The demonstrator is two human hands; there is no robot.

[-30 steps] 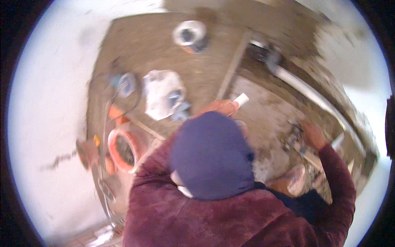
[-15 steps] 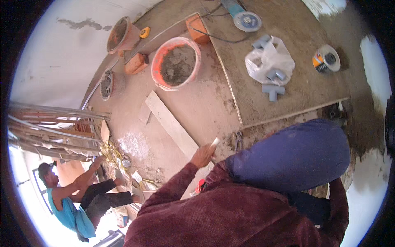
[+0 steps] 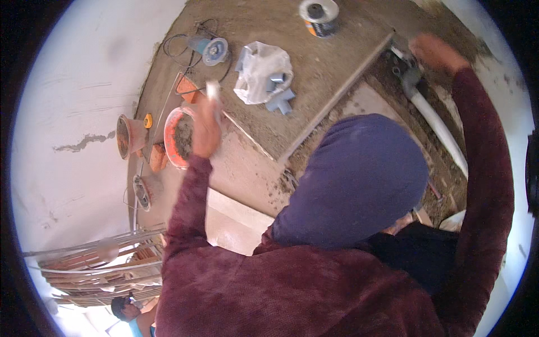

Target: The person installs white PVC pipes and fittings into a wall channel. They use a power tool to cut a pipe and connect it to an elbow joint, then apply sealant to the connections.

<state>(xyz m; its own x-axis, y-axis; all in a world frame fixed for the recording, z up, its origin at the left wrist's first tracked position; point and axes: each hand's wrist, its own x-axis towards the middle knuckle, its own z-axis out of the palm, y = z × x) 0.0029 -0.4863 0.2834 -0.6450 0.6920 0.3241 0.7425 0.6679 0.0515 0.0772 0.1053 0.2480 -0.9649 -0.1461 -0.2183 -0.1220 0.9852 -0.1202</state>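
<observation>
My left hand [image 3: 206, 132] is raised beside an orange bucket [image 3: 170, 137] of grey mortar. Its fingers are closed round a short white piece [image 3: 213, 90] whose upper end sticks out; blur hides its exact kind. Reaching far right, my right hand [image 3: 441, 53] is smeared by motion, so its fingers do not show clearly. Closest to it are a grey pipe fitting [image 3: 411, 81] and a long white pipe [image 3: 441, 129] in a dirt trench. A large rounded shape in blue cloth [image 3: 359, 180] hides the middle of the floor.
A white plastic bag [image 3: 261, 70] with grey pipe fittings [image 3: 279, 103], an angle grinder [image 3: 213, 51] and a can [image 3: 320, 17] rest on the raised slab. Smaller buckets [image 3: 132, 137] stand by the left wall. A co-worker [image 3: 132, 314] is at lower left, near stacked poles [image 3: 101, 264].
The view has swung right. My left hand has risen, still holding the white piece. My right hand, hidden before, now reaches out by the trench, where more of the white pipe shows.
</observation>
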